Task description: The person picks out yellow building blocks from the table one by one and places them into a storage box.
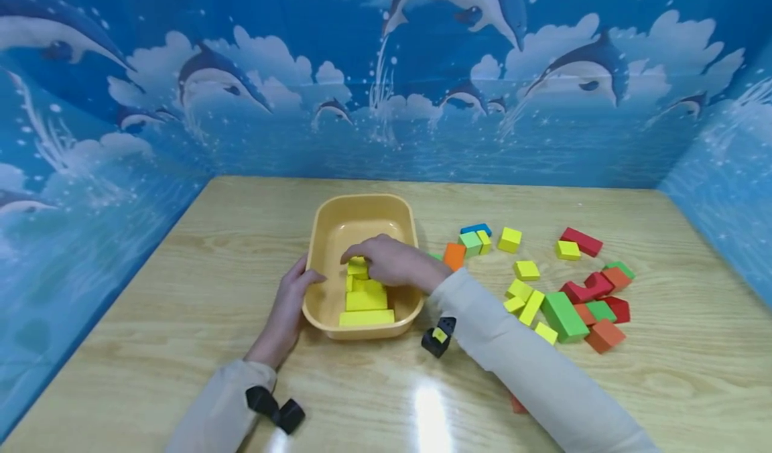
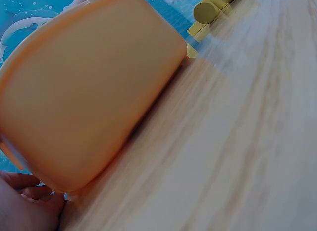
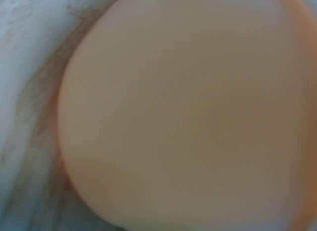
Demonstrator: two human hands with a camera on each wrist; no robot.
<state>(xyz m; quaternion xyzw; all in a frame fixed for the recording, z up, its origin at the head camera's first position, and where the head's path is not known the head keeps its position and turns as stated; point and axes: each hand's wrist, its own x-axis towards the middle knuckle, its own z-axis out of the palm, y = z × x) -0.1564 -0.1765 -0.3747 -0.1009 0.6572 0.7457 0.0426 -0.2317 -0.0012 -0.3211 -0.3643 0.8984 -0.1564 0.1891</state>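
A tan plastic bin (image 1: pixel 328 242) stands on the table, its near half holding several yellow blocks (image 1: pixel 366 298) laid in rows. My left hand (image 1: pixel 291 302) grips the bin's left wall, with the thumb over the rim and the fingers along the outside. Inside the bin, my right hand (image 1: pixel 391 260) reaches over from the right and pinches a small yellow block (image 1: pixel 358 267) at the far end of the yellow group. The right wrist view is filled by the blurred bin wall (image 3: pixel 173 117), so the right fingertips are hidden there.
Right of the bin lie scattered blocks: a large green block (image 1: pixel 563 317), a red block (image 1: pixel 582 241), an orange block (image 1: pixel 454 256), a blue block (image 1: pixel 476 228) and several yellow ones. A dolphin-print curtain (image 1: pixel 271 131) closes off the table's back and sides.
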